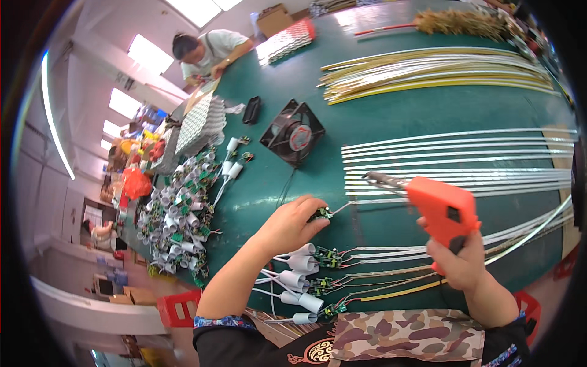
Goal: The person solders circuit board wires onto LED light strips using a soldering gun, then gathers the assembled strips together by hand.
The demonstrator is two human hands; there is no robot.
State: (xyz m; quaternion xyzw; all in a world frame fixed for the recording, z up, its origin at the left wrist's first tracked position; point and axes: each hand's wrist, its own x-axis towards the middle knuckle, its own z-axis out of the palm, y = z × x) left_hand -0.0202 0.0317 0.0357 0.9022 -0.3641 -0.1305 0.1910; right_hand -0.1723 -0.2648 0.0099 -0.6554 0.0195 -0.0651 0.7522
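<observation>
My left hand (pixel 292 225) pinches a small green circuit board (pixel 322 214) between thumb and fingers. A thin wire runs from the board to the end of a white LED strip (pixel 382 201). In my right hand (pixel 460 262) is an orange soldering gun (pixel 441 211), its metal tip pointing left above the white strips, apart from the board. Just below my left hand lie several white lamp sockets (pixel 302 264) with green boards (pixel 329 257) wired to strips.
A black fan (pixel 293 133) stands beyond my left hand. Several sockets with boards are heaped (pixel 177 214) at the left. More white strips (pixel 440 144) and yellow strips (pixel 428 70) lie across the green table (pixel 379 122). A person (pixel 205 58) works at the far left near egg-crate trays (pixel 203 125).
</observation>
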